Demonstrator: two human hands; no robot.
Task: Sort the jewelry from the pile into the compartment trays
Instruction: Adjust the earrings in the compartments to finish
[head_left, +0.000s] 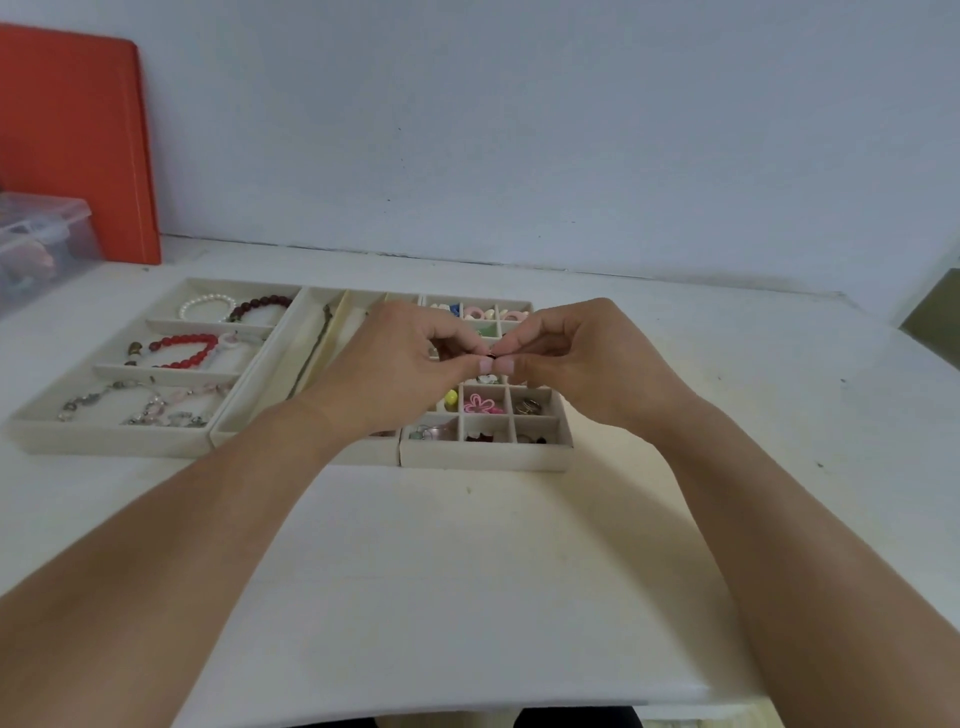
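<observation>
Three cream compartment trays stand side by side on the white table. The left tray (111, 439) holds bead bracelets, among them a red bracelet (184, 351) and a pearl bracelet (205, 306). A thin chain (317, 348) lies in the middle tray (244, 423). The right tray (485, 457) is a grid of small cells with rings, beads and a pink flower piece (480, 404). My left hand (395, 369) and my right hand (582, 358) meet above the right tray. Between their fingertips they pinch a tiny dark jewelry piece (489, 355), too small to identify.
An orange board (78, 145) leans on the wall at the back left, with a clear plastic box (41, 244) in front of it. The white table (467, 571) stretches toward me below the trays.
</observation>
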